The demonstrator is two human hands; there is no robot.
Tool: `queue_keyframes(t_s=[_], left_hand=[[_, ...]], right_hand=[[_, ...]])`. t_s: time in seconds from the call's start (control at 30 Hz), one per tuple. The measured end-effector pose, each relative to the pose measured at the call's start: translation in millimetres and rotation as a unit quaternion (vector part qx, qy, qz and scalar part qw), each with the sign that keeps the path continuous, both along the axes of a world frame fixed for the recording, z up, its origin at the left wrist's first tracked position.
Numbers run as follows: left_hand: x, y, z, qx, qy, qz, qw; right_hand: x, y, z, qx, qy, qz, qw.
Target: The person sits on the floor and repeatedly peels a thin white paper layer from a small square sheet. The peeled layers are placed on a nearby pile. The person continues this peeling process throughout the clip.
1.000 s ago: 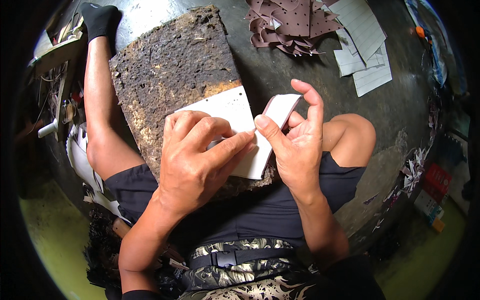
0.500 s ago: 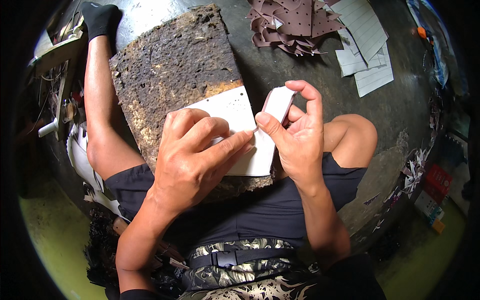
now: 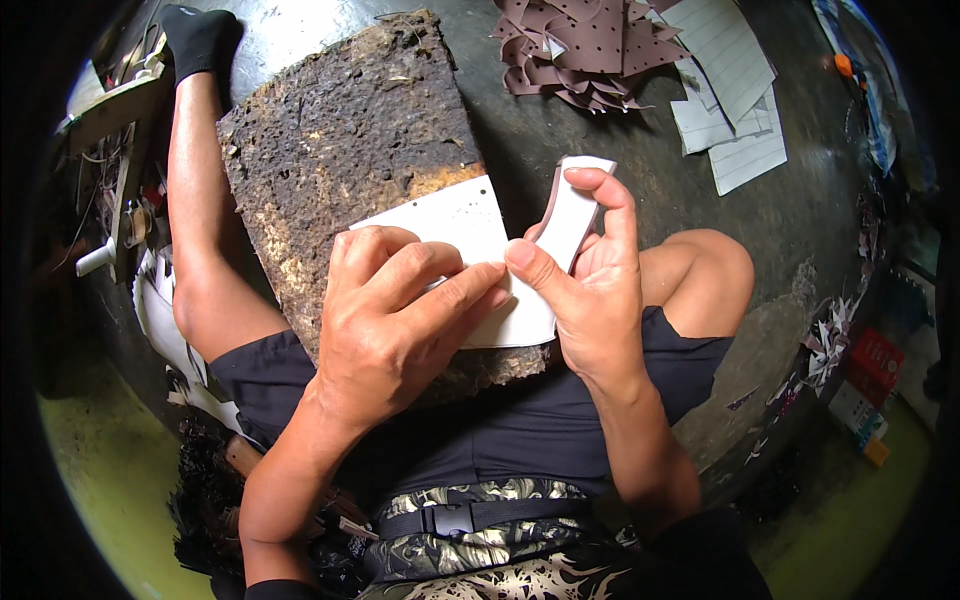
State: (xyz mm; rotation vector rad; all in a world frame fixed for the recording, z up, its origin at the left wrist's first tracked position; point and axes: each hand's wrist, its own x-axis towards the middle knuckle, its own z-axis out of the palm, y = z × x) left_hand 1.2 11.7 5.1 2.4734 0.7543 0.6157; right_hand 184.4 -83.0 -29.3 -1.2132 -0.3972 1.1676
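the left hand (image 3: 385, 310) is arched over a white sheet (image 3: 470, 215), its fingers bent, with the index fingertip and thumb drawn close together on the flat surface; i cannot tell whether anything is pinched between them. the right hand (image 3: 605, 285) is closed lightly around a white strip (image 3: 573, 215), thumb on the near left side and a bent finger hooked over the far end. the strip is smooth and narrow, bowed upward, with a thin brown margin along its left edge; the right thumb covers the place where it meets the sheet, so the join is unclear.

the sheet is flat and smooth, with small dark round holes near its far edge. it lies on the near right part of a thick board (image 3: 350, 110), whose surface is rough, pitted and crusted dark, turning tan in patches, its borders ragged.

at the far right, a heaped pile of brown pieces (image 3: 590, 45), pliable, curling and dotted with holes, rests on the smooth dark floor (image 3: 640, 140). just right of it, pale lined sheets (image 3: 745, 160) overlap, straight-edged and flat. a dark, soft sock (image 3: 200, 45) covers the foot at far left.
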Motion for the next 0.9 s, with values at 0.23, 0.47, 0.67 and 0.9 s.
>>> queue_keyframes(t_s=[0.23, 0.47, 0.67, 0.9], left_hand=[[-1, 0, -3, -0.007, -0.012, 0.002, 1.000], [1, 0, -4, -0.002, -0.009, 0.004, 1.000], [2, -2, -5, 0.002, -0.011, 0.010, 1.000], [2, -3, -7, 0.000, -0.017, 0.016, 1.000]], right_hand=[[5, -1, -11, -0.002, 0.032, -0.025, 0.999], [5, -3, -21, 0.006, 0.046, -0.025, 0.999], [5, -7, -26, -0.011, 0.058, -0.034, 0.998], [4, -9, -37, -0.033, 0.057, -0.054, 0.996]])
